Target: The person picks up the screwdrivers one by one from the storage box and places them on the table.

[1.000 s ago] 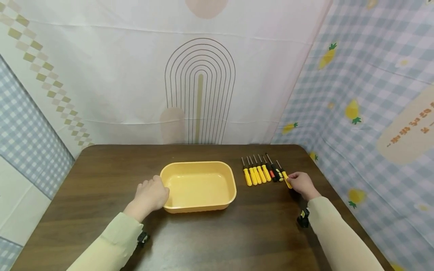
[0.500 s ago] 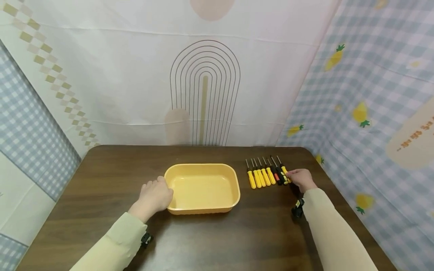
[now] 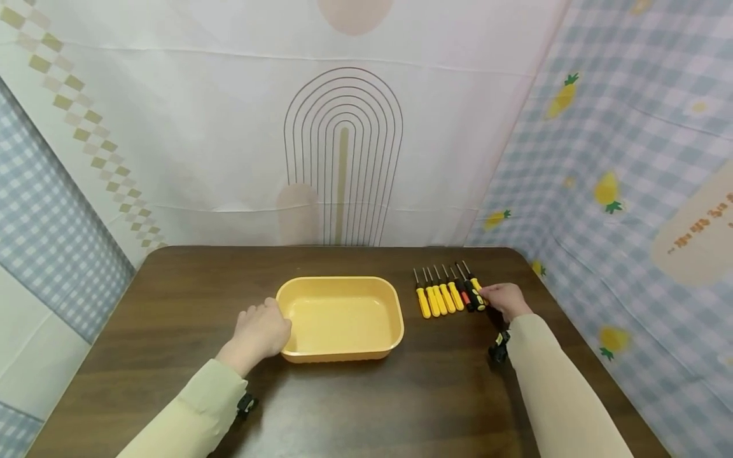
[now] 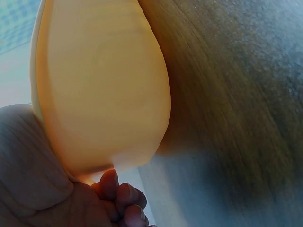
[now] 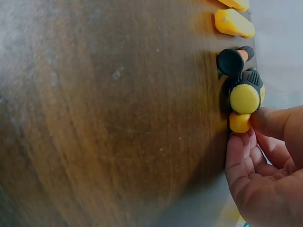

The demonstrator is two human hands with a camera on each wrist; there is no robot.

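On the left side of a yellow plastic basin, my left hand grips the rim, its thumb and curled fingers on the wall in the left wrist view. Nothing lies inside the basin. My right hand pinches the yellow handle of a screwdriver at the right end of a row. Right beside it lies a thicker black-and-yellow screwdriver, then a black-and-red one. Several yellow-handled screwdrivers continue the row leftward, shafts pointing to the back.
All of it rests on a dark wooden table with rounded back corners. A printed white cloth hangs behind the table, and a blue checked one hangs at the right.
My right hand has moved left with the screwdriver, bringing it from an angled spot apart up against the row's right end. My left hand still holds the basin; the view has shifted slightly.
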